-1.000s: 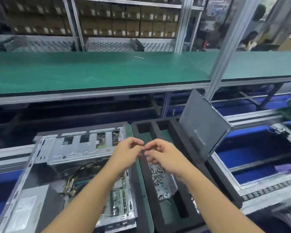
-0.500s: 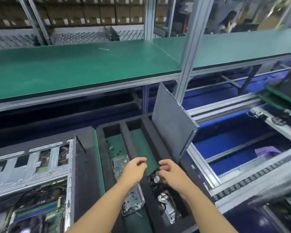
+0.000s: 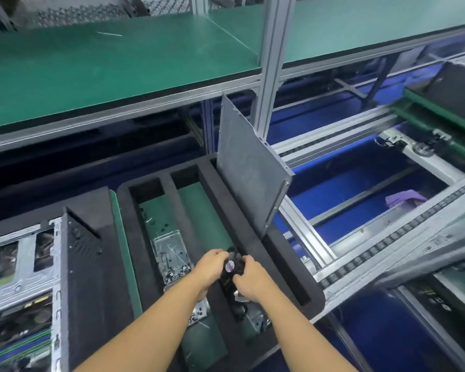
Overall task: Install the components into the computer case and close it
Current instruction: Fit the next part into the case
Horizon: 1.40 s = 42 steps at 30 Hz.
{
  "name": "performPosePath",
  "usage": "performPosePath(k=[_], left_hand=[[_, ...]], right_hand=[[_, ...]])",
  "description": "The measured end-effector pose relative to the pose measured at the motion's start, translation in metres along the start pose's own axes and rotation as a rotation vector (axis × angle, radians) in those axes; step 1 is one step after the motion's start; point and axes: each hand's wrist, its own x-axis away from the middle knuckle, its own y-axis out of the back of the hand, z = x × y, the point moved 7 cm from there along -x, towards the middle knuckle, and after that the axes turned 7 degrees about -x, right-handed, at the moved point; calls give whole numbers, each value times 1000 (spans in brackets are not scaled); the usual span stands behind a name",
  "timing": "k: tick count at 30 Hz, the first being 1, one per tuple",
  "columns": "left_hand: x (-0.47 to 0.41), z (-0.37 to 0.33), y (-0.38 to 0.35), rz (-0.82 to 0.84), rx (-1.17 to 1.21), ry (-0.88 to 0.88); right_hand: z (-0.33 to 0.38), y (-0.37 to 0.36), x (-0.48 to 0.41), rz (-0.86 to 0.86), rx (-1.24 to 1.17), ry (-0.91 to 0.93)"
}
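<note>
A black cooling fan (image 3: 231, 265) with a red and white hub label sits over the right slot of a black foam tray (image 3: 255, 245). My left hand (image 3: 208, 269) grips its left side and my right hand (image 3: 249, 276) grips its right side. The open computer case (image 3: 24, 277) lies at the lower left, its metal frame and coloured cables showing. The grey side panel (image 3: 249, 167) of the case stands tilted in the tray's right slot. A clear bag of screws and a metal bracket (image 3: 172, 257) lie in the tray's left slot.
A green shelf (image 3: 105, 68) runs across above the bench, held by an aluminium post (image 3: 269, 65). To the right is a conveyor frame (image 3: 360, 251) over blue bins, one with a purple cloth (image 3: 404, 198). Another tray (image 3: 440, 111) sits at the far right.
My view has swung right, from the case to the foam tray. Both hands moved down into the tray's right slot and took hold of the black fan.
</note>
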Motion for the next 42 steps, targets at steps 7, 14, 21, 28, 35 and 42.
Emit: performPosePath(k=[7, 14, 21, 28, 35, 42], left_hand=[[-1, 3, 10, -41, 30, 8], [10, -5, 35, -35, 100, -4], [36, -19, 66, -71, 96, -72], [73, -18, 97, 35, 298, -30], [142, -13, 145, 210, 711, -43], [209, 42, 247, -21, 870, -153]], right_hand=[[2, -20, -8, -144, 137, -37], [5, 5, -11, -320, 12, 35], [45, 23, 6, -280, -475, 239], [129, 40, 75, 112, -1260, 523], [191, 1, 147, 385, -1538, 568], [226, -72, 178, 436, -1536, 544]])
